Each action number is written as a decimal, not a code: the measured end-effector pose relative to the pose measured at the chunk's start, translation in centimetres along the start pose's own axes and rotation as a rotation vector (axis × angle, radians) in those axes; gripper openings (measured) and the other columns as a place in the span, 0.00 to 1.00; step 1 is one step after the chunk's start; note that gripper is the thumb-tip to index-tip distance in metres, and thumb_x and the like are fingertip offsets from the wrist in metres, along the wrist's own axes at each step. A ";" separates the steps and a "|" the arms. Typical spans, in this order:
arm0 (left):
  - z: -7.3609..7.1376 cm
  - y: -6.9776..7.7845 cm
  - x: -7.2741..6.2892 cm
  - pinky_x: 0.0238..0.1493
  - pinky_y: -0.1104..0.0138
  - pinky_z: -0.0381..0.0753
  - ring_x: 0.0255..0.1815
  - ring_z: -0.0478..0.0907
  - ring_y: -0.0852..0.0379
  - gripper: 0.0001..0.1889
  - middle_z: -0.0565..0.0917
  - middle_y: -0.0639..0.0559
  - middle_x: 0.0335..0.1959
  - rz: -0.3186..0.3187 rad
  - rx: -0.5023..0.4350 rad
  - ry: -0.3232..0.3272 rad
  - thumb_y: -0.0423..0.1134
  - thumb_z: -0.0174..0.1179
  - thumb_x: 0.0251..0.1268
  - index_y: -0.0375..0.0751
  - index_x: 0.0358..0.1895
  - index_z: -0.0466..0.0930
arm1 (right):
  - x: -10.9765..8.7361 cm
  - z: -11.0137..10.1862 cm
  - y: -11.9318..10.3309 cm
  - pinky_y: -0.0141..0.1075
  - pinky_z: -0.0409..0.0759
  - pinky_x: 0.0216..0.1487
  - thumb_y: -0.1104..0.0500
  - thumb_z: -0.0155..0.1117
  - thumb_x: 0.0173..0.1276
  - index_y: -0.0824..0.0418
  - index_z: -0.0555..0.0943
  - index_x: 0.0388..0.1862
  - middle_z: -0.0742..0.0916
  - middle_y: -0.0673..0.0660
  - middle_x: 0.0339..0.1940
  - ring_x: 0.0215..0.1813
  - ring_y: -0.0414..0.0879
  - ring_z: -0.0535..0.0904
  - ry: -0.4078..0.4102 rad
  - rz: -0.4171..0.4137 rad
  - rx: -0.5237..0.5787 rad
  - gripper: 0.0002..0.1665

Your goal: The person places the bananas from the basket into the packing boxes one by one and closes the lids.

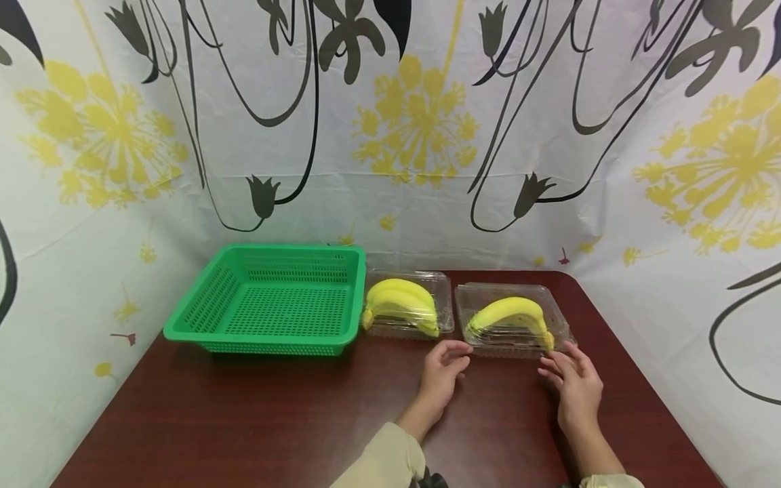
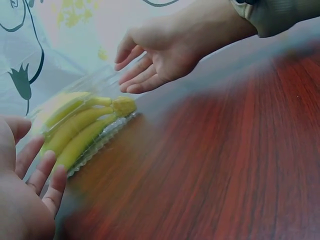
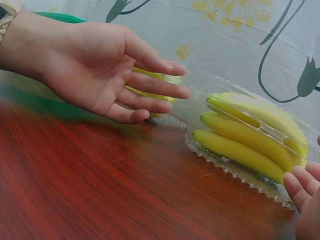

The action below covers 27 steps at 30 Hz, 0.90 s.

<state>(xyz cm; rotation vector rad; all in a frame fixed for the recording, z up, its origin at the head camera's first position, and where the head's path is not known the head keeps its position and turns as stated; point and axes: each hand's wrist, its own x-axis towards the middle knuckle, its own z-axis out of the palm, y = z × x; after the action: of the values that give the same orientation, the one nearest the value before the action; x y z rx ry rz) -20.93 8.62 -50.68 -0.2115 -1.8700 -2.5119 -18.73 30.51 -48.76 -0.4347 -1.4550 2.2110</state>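
A clear plastic clamshell box [image 1: 553, 308] lies near the far right of the table, with a bunch of yellow bananas [image 1: 509, 309] inside it. My left hand [image 1: 438, 379] is at its front left corner, palm turned inward and fingers loosely bent. At the front right corner, by the banana stem end, is my right hand [image 1: 576, 390], its fingers relaxed. The right wrist view shows several bananas [image 3: 245, 135] under the see-through lid, with the fingertips of my right hand [image 3: 307, 192] right at the box's end. Neither hand grips anything.
Left of that box stands a second clear box [image 1: 446, 308] holding bananas [image 1: 401, 301]. A green plastic basket [image 1: 293, 308] with slotted walls sits farther left. A patterned cloth [image 1: 390, 224] hangs behind the dark red wooden table [image 1: 274, 420].
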 end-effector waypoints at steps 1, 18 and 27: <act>-0.1 0.1 0.0 0.36 0.58 0.80 0.40 0.80 0.54 0.09 0.85 0.39 0.44 0.000 -0.002 0.001 0.24 0.60 0.62 0.32 0.45 0.81 | -0.1 0.0 0.0 0.36 0.84 0.30 0.68 0.58 0.71 0.71 0.69 0.63 0.86 0.57 0.35 0.33 0.45 0.86 -0.002 0.002 -0.001 0.23; -2.6 4.9 -1.0 0.42 0.66 0.80 0.41 0.79 0.53 0.09 0.83 0.39 0.41 0.211 0.211 -0.037 0.21 0.59 0.59 0.28 0.43 0.81 | -1.6 0.2 -0.6 0.31 0.82 0.32 0.76 0.55 0.68 0.78 0.72 0.60 0.86 0.56 0.40 0.38 0.42 0.85 -0.152 -0.248 -0.197 0.21; -5.3 8.6 -1.4 0.38 0.61 0.80 0.39 0.80 0.43 0.10 0.82 0.41 0.43 0.352 0.379 -0.105 0.22 0.60 0.61 0.31 0.46 0.81 | -2.0 0.0 -1.6 0.22 0.77 0.44 0.75 0.60 0.66 0.70 0.75 0.62 0.84 0.49 0.48 0.47 0.37 0.82 -0.282 -0.431 -0.567 0.24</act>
<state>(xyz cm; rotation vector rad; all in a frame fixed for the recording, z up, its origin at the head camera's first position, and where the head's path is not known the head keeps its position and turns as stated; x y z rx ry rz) -19.43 0.97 -44.08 -0.6135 -2.0818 -1.9177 -16.71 29.96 -47.25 0.0326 -2.0991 1.5476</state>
